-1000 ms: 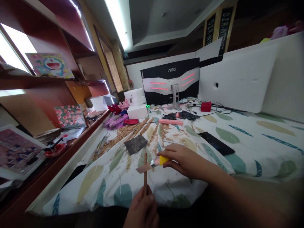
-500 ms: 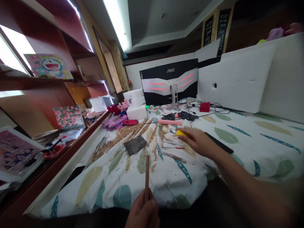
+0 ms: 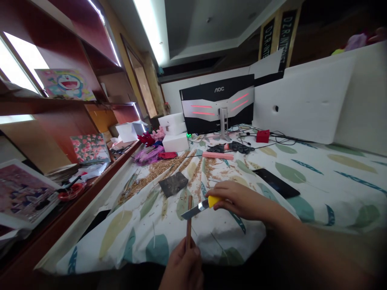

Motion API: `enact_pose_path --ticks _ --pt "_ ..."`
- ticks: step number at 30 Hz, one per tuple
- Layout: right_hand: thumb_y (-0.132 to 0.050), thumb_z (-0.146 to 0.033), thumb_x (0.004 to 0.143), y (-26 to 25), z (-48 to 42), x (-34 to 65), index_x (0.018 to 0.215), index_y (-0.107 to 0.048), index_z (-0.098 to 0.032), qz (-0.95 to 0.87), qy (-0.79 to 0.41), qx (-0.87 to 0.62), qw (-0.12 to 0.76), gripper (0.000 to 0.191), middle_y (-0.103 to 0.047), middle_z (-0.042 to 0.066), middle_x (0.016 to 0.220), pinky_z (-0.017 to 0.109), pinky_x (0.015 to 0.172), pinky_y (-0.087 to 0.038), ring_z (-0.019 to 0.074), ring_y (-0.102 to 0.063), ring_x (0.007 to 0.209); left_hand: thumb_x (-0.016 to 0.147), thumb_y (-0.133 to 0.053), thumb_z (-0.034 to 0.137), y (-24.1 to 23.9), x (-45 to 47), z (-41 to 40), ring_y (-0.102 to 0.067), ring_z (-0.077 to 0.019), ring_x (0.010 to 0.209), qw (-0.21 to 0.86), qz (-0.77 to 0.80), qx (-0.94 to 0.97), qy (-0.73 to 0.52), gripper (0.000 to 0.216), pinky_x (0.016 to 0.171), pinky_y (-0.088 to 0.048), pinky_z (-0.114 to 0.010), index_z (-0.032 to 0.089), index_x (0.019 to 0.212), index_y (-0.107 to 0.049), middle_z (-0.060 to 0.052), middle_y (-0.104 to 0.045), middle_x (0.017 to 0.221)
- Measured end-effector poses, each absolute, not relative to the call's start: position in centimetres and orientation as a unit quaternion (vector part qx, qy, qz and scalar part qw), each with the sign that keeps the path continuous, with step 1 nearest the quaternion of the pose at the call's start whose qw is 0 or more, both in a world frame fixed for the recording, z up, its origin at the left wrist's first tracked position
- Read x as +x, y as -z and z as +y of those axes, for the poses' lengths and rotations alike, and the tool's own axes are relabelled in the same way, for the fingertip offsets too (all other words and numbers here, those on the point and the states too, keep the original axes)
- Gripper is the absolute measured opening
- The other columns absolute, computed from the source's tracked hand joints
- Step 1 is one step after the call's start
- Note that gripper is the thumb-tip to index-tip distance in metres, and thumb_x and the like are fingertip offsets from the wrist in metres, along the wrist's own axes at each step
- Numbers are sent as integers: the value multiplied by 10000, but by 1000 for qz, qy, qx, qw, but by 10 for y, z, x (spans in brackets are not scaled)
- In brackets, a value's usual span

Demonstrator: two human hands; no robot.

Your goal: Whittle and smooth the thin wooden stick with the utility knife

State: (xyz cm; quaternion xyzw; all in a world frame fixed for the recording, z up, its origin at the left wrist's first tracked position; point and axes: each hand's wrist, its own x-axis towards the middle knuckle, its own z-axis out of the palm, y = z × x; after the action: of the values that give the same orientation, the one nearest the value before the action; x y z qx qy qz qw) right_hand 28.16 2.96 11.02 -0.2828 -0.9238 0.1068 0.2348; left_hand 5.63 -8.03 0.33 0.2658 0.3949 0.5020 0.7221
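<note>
A thin brown wooden stick [image 3: 189, 227] points up and away from my left hand [image 3: 184, 266], whose fingers are closed around its lower end. My right hand [image 3: 234, 199] grips the yellow handle of a utility knife [image 3: 214, 200]. The knife's blade reaches to the left and crosses the stick above my left hand; whether it touches the wood I cannot tell. Just beyond the stick's tip lies a dark grey square of sandpaper-like sheet [image 3: 173, 184] on the leaf-patterned cloth [image 3: 121, 229].
Wood shavings [image 3: 160, 171] spread over the cloth's left and middle. A black phone-like slab [image 3: 276, 183] lies to the right. Farther back are a pink bar [image 3: 217, 155], a red box [image 3: 262, 136], cables and a monitor [image 3: 217, 106]. White foam blocks [image 3: 175, 142] stand left of it.
My right hand has come back towards me and left with the yellow-handled knife, bringing its blade across the stick. My left hand still holds the stick in nearly the same place.
</note>
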Motion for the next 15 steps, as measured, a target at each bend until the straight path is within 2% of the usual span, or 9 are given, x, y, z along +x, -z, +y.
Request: enact_pose_path --ticks 5,8,10,15 --pt "-531 -409 980 -95 54 278 1254 -644 -253 -923 -70 -295 238 334 -691 73 1078 343 881 -452 217 -608 991 637 -771 522 -7 53 -80 -71 -48 241 758 370 255 -473 494 245 -125 -154 267 705 -355 151 -265 284" --pt "-460 -396 1001 -85 86 306 1227 -641 -194 -840 16 -461 285 352 -684 118 1111 352 841 -456 248 -617 973 596 -808 521 -6 54 -85 -68 -26 262 747 351 248 -508 533 260 -133 -139 255 701 -358 154 -276 314" --pt "-414 -386 1011 -80 109 339 1253 -621 -150 -750 57 -587 301 396 -661 158 1175 356 866 -445 272 -611 1033 575 -828 526 -8 54 -87 -86 -19 268 750 329 265 -509 557 272 -146 -132 248 690 -359 152 -267 316" --pt "-440 -364 992 -65 137 387 1201 -657 -109 -714 61 -657 236 395 -618 176 1136 337 897 -435 260 -619 993 755 -723 518 -22 52 -81 -143 -45 267 736 359 278 -502 433 260 -201 -154 255 733 -380 132 -349 361"
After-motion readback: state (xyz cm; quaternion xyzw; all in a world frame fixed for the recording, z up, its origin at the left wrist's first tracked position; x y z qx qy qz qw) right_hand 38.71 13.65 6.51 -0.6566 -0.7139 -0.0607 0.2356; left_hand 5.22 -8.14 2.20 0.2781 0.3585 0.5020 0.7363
